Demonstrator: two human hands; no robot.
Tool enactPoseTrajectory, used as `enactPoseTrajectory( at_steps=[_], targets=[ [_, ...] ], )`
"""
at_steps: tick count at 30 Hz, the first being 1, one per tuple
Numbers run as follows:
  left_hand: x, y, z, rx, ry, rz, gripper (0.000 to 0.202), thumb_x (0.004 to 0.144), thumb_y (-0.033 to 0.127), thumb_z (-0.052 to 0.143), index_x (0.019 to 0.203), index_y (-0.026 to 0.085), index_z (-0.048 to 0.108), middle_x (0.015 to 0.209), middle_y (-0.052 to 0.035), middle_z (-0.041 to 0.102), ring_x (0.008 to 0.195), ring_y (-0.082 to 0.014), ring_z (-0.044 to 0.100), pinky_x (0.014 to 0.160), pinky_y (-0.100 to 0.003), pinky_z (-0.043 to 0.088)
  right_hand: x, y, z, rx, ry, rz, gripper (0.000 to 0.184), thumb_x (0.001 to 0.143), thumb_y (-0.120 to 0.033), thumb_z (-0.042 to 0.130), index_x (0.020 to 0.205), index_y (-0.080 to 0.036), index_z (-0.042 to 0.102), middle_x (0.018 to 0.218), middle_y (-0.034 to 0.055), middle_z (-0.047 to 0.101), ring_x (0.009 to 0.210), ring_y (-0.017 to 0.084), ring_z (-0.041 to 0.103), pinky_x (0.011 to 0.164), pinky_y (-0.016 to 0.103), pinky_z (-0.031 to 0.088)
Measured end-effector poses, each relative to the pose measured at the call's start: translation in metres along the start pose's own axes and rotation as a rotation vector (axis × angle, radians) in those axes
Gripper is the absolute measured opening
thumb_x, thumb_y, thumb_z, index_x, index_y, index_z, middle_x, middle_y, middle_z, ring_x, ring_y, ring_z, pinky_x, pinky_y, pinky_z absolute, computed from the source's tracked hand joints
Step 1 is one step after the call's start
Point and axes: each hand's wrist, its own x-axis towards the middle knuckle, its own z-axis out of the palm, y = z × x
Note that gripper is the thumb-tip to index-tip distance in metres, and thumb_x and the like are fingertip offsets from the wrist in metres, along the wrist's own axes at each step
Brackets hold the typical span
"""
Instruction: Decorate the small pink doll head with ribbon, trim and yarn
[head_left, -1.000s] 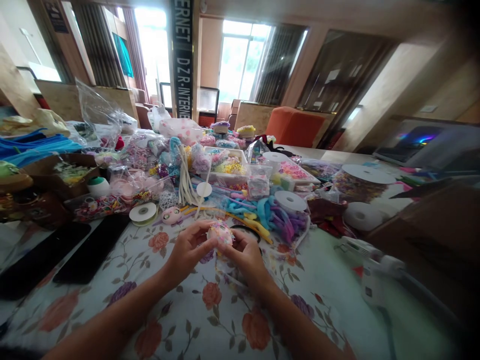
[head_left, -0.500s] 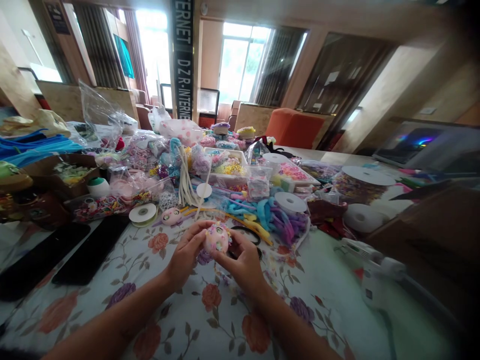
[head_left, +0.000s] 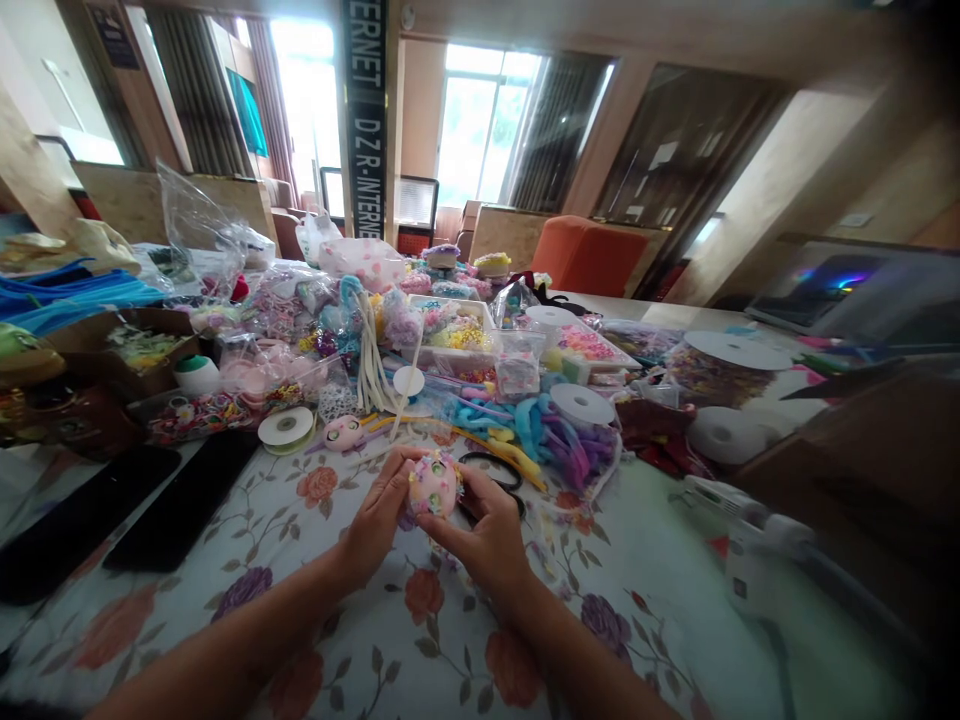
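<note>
Between my two hands is a small pink doll head [head_left: 435,488] with greenish eyes and a trim of tiny colourful flowers around its edge. My left hand [head_left: 382,510] closes on its left side, and my right hand [head_left: 484,520] grips it from the right with the thumb low. Behind my right hand lie black-handled scissors [head_left: 501,462], partly hidden. A second pink doll head [head_left: 343,433] rests on the flowered tablecloth [head_left: 300,540], left of and beyond my hands, next to a ribbon spool [head_left: 286,428].
A white glue gun [head_left: 746,540] stands at right. Two dark phone-like slabs [head_left: 180,500] lie at left. Fuzzy craft stems [head_left: 540,435], bead trays [head_left: 457,335], white spools [head_left: 581,404] and plastic bags [head_left: 270,375] crowd the far side. A cardboard box [head_left: 847,470] sits at right.
The doll head has turned slightly in my fingers, so its face and eyes sit differently. Both hands have shifted a little; the things on the table stay where they were.
</note>
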Motion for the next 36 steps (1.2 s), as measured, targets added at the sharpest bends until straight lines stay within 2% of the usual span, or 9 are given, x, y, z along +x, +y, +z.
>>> enactPoseTrajectory(
  at_steps=[4,8,12,16,22,25,31,36],
  targets=[
    [0.001,0.003,0.001,-0.17,0.005,-0.104,0.036,0.09,0.049,0.054,0.113,0.023,0.063,0.094,-0.0033,0.065,0.073,-0.0143,0.057,0.066,-0.026,0.048,0.002,-0.002,0.0,-0.002,0.018,-0.031,0.049,0.069,-0.035,0.08,0.113,-0.018,0.066,0.098,0.0081,0.07,0.085,0.024,0.067,0.073,0.033,0.058],
    [0.006,0.005,-0.004,-0.204,-0.004,-0.214,0.042,0.086,0.048,0.062,0.116,0.02,0.066,0.09,-0.0065,0.07,0.068,-0.0156,0.06,0.058,-0.025,0.049,0.003,0.001,-0.002,-0.169,0.069,-0.134,0.05,0.068,-0.04,0.08,0.111,-0.018,0.066,0.095,0.0093,0.071,0.081,0.024,0.067,0.07,0.034,0.058],
    [0.01,0.008,-0.01,-0.223,-0.042,-0.26,0.038,0.082,0.041,0.069,0.114,0.021,0.07,0.097,-0.0089,0.072,0.075,-0.0178,0.065,0.061,-0.026,0.052,0.004,0.007,-0.004,-0.25,0.104,-0.227,0.049,0.071,-0.04,0.078,0.113,-0.018,0.064,0.103,0.0117,0.07,0.086,0.026,0.067,0.073,0.035,0.057],
    [0.01,0.012,-0.011,-0.239,-0.039,-0.248,0.039,0.075,0.039,0.075,0.111,0.024,0.073,0.109,-0.0088,0.071,0.083,-0.0201,0.066,0.069,-0.03,0.055,0.006,0.007,-0.006,-0.218,0.086,-0.212,0.049,0.071,-0.039,0.08,0.113,-0.02,0.065,0.106,0.0109,0.069,0.095,0.027,0.067,0.08,0.036,0.057],
    [0.01,0.019,-0.008,-0.219,0.017,-0.266,0.041,0.064,0.04,0.084,0.1,0.023,0.077,0.092,-0.0072,0.073,0.075,-0.0178,0.064,0.066,-0.028,0.055,0.006,0.005,-0.008,-0.13,0.021,-0.111,0.049,0.07,-0.043,0.081,0.11,-0.019,0.068,0.104,0.0112,0.07,0.092,0.027,0.068,0.08,0.036,0.056],
    [0.009,0.017,-0.008,-0.221,0.002,-0.262,0.041,0.066,0.039,0.084,0.103,0.023,0.077,0.093,-0.0073,0.073,0.075,-0.018,0.064,0.067,-0.029,0.055,0.006,0.006,-0.008,-0.11,0.017,-0.096,0.048,0.07,-0.04,0.082,0.11,-0.018,0.068,0.104,0.0118,0.07,0.094,0.028,0.067,0.08,0.036,0.055],
    [0.008,0.01,-0.01,-0.248,-0.068,-0.237,0.041,0.08,0.038,0.072,0.118,0.022,0.071,0.104,-0.0105,0.073,0.084,-0.0214,0.068,0.071,-0.03,0.056,0.006,0.005,-0.006,-0.069,0.009,-0.073,0.048,0.07,-0.032,0.079,0.114,-0.015,0.066,0.1,0.0107,0.068,0.085,0.024,0.067,0.071,0.032,0.056],
    [0.01,0.016,-0.01,-0.281,-0.012,-0.27,0.032,0.076,0.035,0.077,0.104,0.021,0.076,0.09,-0.007,0.074,0.072,-0.0164,0.067,0.062,-0.024,0.055,0.006,0.006,-0.007,-0.062,0.005,-0.102,0.053,0.068,-0.036,0.083,0.115,-0.017,0.067,0.101,0.0107,0.069,0.087,0.025,0.067,0.072,0.032,0.056]
  ],
)
